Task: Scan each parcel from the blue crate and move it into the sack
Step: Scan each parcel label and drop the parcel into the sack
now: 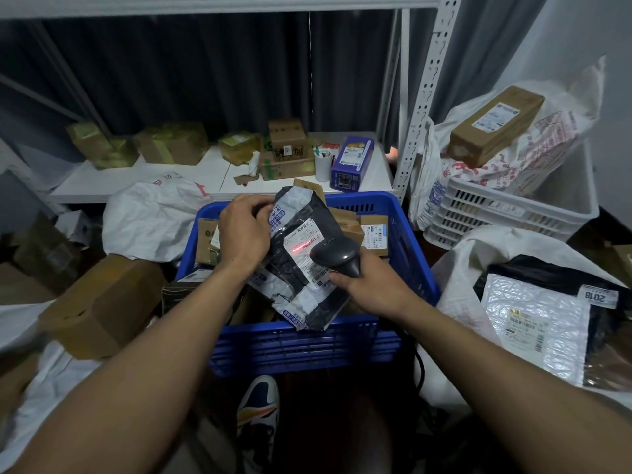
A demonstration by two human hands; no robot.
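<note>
Head camera looks down, apparently close, over the blue crate (pixel 301 347).

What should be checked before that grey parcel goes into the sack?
1. Grip: the left hand grips the parcel over the crate: ok.
2. Aim: the right hand holds the scanner, which points at the label: ok.
3. The red line falls on the label: ok.
4. Scan registered: cannot tell.
5. The sack on the right lies open: ok.
</note>
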